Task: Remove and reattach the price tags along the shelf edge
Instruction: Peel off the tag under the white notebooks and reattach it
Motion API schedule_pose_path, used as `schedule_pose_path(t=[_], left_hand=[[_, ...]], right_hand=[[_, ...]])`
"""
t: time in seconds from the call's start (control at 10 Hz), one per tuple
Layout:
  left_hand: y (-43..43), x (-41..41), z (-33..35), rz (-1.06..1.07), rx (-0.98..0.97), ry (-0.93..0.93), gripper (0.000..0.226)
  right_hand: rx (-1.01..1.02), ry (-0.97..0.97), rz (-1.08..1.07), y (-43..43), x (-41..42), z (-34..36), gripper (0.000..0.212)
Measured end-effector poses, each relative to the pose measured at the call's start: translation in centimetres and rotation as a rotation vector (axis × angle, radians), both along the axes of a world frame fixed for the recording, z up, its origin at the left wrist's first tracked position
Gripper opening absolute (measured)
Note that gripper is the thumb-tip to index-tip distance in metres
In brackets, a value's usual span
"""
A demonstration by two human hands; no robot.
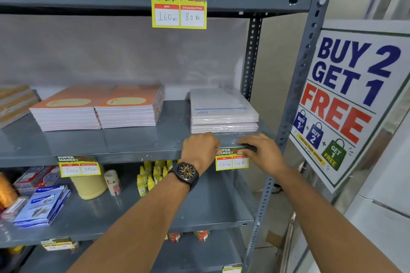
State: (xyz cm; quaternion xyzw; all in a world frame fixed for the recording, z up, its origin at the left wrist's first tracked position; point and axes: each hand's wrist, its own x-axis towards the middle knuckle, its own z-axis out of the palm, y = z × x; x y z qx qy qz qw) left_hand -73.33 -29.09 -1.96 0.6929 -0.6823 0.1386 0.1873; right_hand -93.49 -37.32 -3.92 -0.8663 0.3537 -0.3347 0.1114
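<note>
A yellow-bordered price tag point(231, 159) reading 200 and 100 hangs on the front edge of the middle grey shelf point(133, 153), under a stack of white pads. My left hand point(200, 148), with a black watch on the wrist, grips the tag's top left corner at the shelf edge. My right hand point(259, 150) presses on its top right part, fingers curled over the edge. A second tag point(79, 166) reading 700 and 350 hangs further left on the same edge. A third tag point(179, 5) reading 160 and 80 hangs on the upper shelf edge.
Orange notebooks point(97, 108) and white pads point(223, 111) lie on the middle shelf. Below are glue bottles point(150, 175), tape rolls point(91, 186) and blue packs point(42, 206). A BUY 2 GET 1 FREE poster point(346, 99) stands at the right, beside the slotted upright point(295, 95).
</note>
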Motion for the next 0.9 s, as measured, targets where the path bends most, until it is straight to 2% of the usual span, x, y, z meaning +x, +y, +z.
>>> schedule_pose_path(t=[0.4, 0.6, 0.8, 0.9], left_hand=[[-0.5, 0.8, -0.8, -0.043, -0.047, -0.002, 0.017], [0.1, 0.7, -0.5, -0.041, -0.030, 0.008, 0.020], [1.7, 0.8, 0.2, -0.088, -0.007, 0.081, 0.020], [2.9, 2.0, 0.7, -0.151, 0.063, 0.167, 0.028]], right_hand=[[0.146, -0.053, 0.049, -1.1, -1.1, 0.4, 0.032], [0.140, -0.024, 0.025, -1.1, -1.0, 0.2, 0.033], [-0.059, 0.176, -0.021, 1.0, -0.6, 0.4, 0.027], [-0.122, 0.388, -0.087, 3.7, 0.8, 2.4, 0.026]])
